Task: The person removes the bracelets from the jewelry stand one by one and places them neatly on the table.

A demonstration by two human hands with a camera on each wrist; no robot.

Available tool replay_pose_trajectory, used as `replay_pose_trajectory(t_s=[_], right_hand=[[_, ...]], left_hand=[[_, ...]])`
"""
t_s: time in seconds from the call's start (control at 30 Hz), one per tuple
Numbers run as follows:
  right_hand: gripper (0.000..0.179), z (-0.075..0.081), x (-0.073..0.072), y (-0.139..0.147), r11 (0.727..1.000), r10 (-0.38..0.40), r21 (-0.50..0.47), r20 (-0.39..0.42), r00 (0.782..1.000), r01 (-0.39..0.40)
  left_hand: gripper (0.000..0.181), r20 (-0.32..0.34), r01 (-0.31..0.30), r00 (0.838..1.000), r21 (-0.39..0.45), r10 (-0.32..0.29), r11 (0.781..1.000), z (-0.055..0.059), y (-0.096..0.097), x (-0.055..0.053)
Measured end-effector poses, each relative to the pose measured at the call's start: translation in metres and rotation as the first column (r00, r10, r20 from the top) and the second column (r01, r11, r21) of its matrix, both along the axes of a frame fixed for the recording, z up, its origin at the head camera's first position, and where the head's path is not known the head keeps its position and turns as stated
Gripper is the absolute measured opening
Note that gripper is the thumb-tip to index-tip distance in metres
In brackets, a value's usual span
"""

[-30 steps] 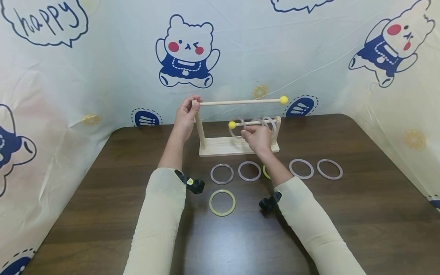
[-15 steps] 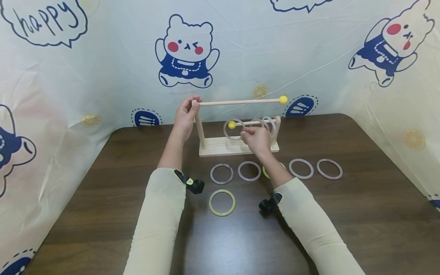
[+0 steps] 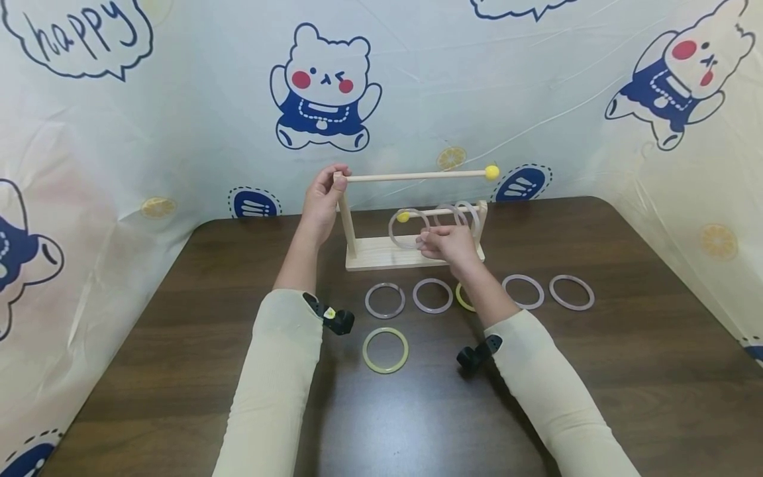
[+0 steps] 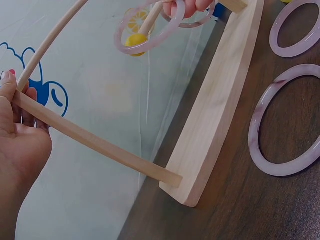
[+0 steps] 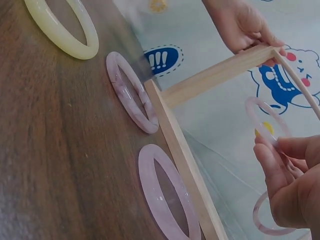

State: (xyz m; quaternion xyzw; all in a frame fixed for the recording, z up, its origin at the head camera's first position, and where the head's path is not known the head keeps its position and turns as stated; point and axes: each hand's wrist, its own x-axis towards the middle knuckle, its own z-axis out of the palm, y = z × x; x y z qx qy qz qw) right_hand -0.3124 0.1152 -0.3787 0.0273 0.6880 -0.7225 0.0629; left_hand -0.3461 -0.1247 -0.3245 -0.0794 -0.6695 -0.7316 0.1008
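Note:
My left hand (image 3: 322,207) grips the top of the left post of a pale wooden stand (image 3: 381,254), thumb in front. From that post a long upper rod (image 3: 417,177) runs right to a yellow ball. My right hand (image 3: 452,245) pinches a translucent pale pink bangle (image 5: 253,112) between thumb and fingers. This bangle overlaps the yellow ball (image 4: 135,45) at the free left end of the lower rod. Further right on that rod hang other pale bangles (image 3: 462,203), partly hidden behind the right hand.
On the dark wooden table (image 3: 179,371) lie a marbled bangle (image 3: 384,317), a lilac bangle (image 3: 432,312) and two more at the right. A yellow bangle (image 3: 465,305) is partly under the right forearm; another yellow bangle (image 3: 385,371) lies nearer. A printed cloth (image 3: 197,119) hangs behind.
The pinched bangle has moved left along the lower rod to its ball end, then slightly down. My right hand has lowered a little; the left hand keeps its place on the post.

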Motion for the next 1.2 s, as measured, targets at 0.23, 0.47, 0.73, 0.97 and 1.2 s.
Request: replay_pose_trajectory(t_s=[0.23,0.47,0.73,0.97,1.2], right_hand=[[0.032,-0.001,0.003,0.005,0.989,0.044,-0.144,0.043,0.998,-0.037],[0.017,0.0,0.008,0.008,0.977,0.069,-0.207,0.069,0.995,-0.053],[0.023,-0.001,0.017,0.011,0.975,0.097,-0.205,0.032,0.995,-0.088],[0.022,-0.005,0.023,0.016,0.974,0.146,-0.178,0.043,0.988,-0.137],[0.013,-0.01,0.032,0.021,0.973,0.191,-0.146,0.064,0.98,-0.18]], left_hand=[[0.036,-0.002,0.008,1.0,-0.007,-0.008,1.0,-0.001,0.0,-0.001],[0.031,-0.009,0.0,1.0,0.001,0.0,1.0,-0.001,-0.001,0.002],[0.038,-0.007,0.003,1.0,-0.005,-0.003,1.0,-0.001,-0.001,0.0],[0.04,-0.019,0.014,1.0,-0.019,-0.015,1.0,0.0,0.0,0.0],[0.035,-0.003,0.016,1.0,-0.001,-0.016,1.0,0.0,0.0,0.0]])
